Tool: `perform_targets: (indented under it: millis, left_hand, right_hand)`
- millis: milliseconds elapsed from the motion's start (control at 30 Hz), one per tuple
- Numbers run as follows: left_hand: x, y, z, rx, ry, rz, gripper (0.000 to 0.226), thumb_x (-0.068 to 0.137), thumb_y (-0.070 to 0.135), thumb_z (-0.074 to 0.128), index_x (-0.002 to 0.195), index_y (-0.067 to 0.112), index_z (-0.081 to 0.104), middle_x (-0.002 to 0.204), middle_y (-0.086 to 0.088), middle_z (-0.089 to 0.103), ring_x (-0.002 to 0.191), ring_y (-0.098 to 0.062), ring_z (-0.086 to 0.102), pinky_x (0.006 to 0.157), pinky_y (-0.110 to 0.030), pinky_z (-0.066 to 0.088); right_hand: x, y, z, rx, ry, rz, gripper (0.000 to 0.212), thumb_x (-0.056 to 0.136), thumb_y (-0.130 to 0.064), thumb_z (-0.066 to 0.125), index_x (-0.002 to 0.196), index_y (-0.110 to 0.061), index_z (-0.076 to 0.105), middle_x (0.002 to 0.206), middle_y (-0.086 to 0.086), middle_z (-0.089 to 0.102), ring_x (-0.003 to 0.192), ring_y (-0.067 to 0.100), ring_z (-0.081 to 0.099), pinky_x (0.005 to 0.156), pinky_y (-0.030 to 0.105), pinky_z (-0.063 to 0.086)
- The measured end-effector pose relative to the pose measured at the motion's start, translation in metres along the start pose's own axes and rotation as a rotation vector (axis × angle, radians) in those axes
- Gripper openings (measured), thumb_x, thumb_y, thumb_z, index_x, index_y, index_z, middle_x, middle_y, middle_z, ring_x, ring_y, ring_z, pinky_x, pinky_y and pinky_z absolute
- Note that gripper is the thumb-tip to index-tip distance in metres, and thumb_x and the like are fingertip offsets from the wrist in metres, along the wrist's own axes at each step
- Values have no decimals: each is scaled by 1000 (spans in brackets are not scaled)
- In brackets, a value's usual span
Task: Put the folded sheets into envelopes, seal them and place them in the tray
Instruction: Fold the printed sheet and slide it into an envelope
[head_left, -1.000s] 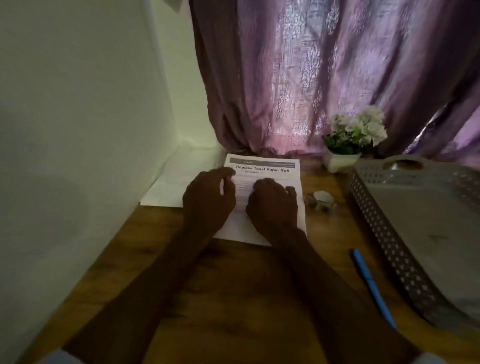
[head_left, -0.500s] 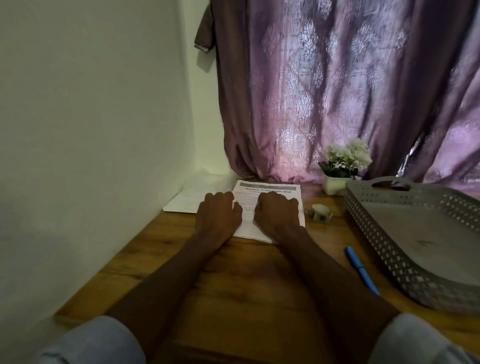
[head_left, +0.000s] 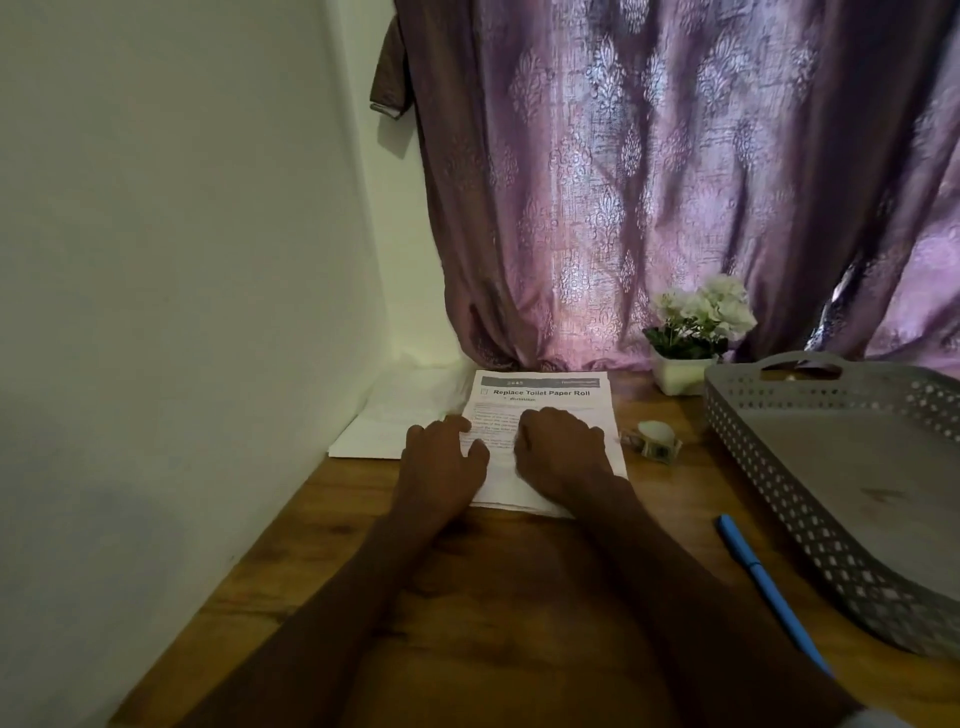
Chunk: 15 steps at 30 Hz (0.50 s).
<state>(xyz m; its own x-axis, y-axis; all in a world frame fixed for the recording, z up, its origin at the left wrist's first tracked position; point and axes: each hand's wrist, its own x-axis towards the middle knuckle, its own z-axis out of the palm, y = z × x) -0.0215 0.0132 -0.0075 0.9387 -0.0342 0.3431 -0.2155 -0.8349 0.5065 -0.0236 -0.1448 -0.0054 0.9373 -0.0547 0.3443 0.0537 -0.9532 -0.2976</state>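
Wooden tabletop (head_left: 519, 597) at frame centre carries the printed sheet (head_left: 545, 415), long axis running away from the person; left hand (head_left: 441, 467) and right hand (head_left: 563, 449) press it, fingers loosely curled, gripping nothing.

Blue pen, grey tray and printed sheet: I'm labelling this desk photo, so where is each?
blue pen (head_left: 768, 591): head view, middle of its barrel.
grey tray (head_left: 769, 470): head view, perforated near wall.
printed sheet (head_left: 543, 393): head view, bold title line.
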Motion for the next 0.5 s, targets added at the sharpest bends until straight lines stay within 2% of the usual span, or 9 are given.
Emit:
perform_targets:
  millis: [233,367,500]
  left_hand:
    - [-9,6,-5,46,-14,35,47,104,40,51,143,13,54,141,-7,63,130,-30,46,104,-39,43]
    - [-12,7,-10,43,-46,23,51,103,44,53,146,16,53,144,-7,61,134,-30,44,107,-40,43]
    - [-12,8,-11,57,-60,28,54,99,49,58,143,19,54,143,-5,59,135,-27,43,108,-41,42]
  right_hand:
    - [-8,-5,-11,-14,2,23,21,93,-33,51,101,-23,69,108,-2,70,100,25,64,95,50,50]
    - [-17,-3,-21,20,-4,27,23,93,-31,52,102,-25,72,111,-4,71,105,24,65,96,46,49]
    - [-25,7,-25,133,-26,-16,24,97,-30,52,113,-29,71,125,-4,68,116,21,60,103,46,45]
